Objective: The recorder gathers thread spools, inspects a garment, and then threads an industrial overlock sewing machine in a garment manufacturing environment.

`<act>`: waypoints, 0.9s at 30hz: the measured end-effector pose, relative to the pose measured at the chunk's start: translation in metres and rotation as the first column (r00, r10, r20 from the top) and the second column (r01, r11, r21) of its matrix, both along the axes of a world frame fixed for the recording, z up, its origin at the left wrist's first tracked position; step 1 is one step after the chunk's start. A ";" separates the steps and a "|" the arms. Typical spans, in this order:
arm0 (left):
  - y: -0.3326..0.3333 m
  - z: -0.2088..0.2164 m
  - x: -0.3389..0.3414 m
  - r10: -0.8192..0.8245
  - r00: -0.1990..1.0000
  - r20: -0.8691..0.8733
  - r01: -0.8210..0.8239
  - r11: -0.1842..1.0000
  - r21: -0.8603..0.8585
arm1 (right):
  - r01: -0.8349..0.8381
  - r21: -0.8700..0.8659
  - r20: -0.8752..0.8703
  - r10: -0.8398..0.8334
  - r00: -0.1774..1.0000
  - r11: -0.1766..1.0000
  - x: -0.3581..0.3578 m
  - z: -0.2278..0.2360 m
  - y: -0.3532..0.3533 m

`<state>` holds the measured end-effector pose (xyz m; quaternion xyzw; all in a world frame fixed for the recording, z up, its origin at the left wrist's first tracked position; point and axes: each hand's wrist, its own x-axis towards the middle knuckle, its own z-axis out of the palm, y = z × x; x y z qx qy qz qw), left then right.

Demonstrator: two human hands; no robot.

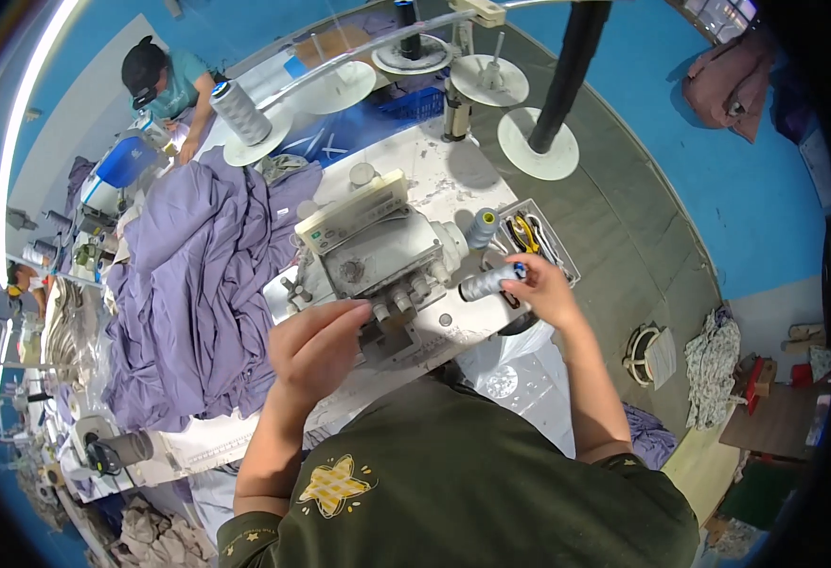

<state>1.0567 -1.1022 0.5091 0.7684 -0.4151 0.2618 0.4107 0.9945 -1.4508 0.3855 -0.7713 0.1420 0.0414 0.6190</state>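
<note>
My right hand grips a cone of light grey thread by its blue-tipped end. The cone lies tilted over the right side of the machine table. My left hand is at the front left of a white overlock sewing machine, thumb and fingers pressed together. Whatever they pinch, if anything, is too small to make out. Just behind the held cone, a blue-grey thread spool stands upright beside the machine head. A tray with yellow-handled tools sits to the right of it.
Purple fabric is heaped left of the machine. Round white spool holders and another grey thread cone stand behind it. A dark pole rises at back right. Another person works at the far left.
</note>
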 end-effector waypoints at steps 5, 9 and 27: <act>-0.051 0.010 -0.005 -0.189 0.840 -0.509 0.231 0.973 0.019 | -0.129 0.309 0.215 0.063 0.975 0.942 -0.036 0.097 0.001; -0.083 0.011 -0.011 -0.346 0.459 -0.818 0.438 0.889 -0.130 | -0.234 0.327 0.276 0.144 0.950 0.916 -0.045 0.118 0.005; -0.091 0.001 -0.001 -0.336 -0.170 -0.926 0.468 0.800 -0.376 | 0.098 -0.589 0.623 0.374 0.687 0.802 -0.039 0.138 0.055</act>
